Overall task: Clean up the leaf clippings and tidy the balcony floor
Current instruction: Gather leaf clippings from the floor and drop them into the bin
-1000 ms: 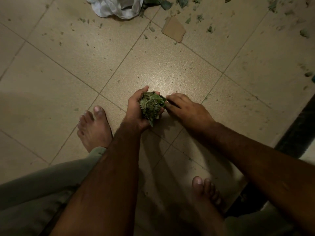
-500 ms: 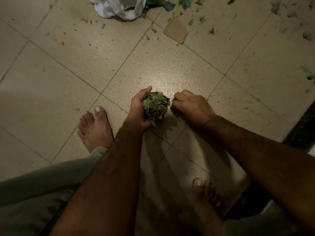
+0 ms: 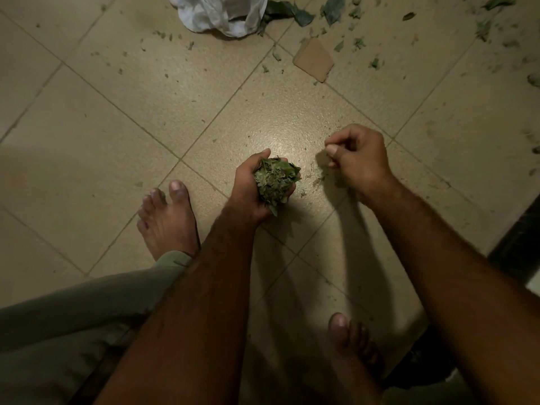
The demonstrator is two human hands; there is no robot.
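Observation:
My left hand (image 3: 248, 188) grips a handful of green leaf clippings (image 3: 274, 182), held just above the tiled floor (image 3: 117, 121) in the middle of the view. To its right, my right hand (image 3: 356, 162) hovers with its fingers curled and its fingertips pinched together; I see nothing between them. A few tiny leaf bits (image 3: 320, 178) lie under that hand. More clippings (image 3: 333, 10) are scattered over the tiles at the top right.
A crumpled white plastic bag (image 3: 222, 13) lies at the top centre, with a piece of brown cardboard (image 3: 314, 59) to its right. My bare feet (image 3: 168, 217) stand on either side of my arms. A dark edge (image 3: 517, 244) borders the floor at right.
My right hand has drawn away from the handful to the right and curled its fingers. My left hand keeps its grip on the clippings in about the same place.

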